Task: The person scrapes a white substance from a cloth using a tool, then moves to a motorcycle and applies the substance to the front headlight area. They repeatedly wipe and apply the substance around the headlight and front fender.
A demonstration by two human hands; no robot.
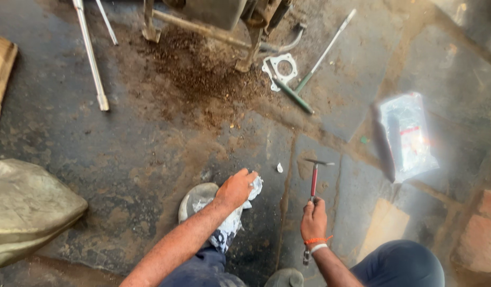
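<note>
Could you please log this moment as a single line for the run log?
left hand: pressing crumpled cloth | right hand: gripping red-handled hammer, head up | floor: gasket, screwdriver

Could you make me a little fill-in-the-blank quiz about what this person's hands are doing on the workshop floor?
1. The right hand grips a small ____ with a red handle.
2. The left hand presses a crumpled white ____ onto the floor.
3. The flat white gasket lies beside a screwdriver whose handle is ____.

Missing words: hammer; rag; green
</note>
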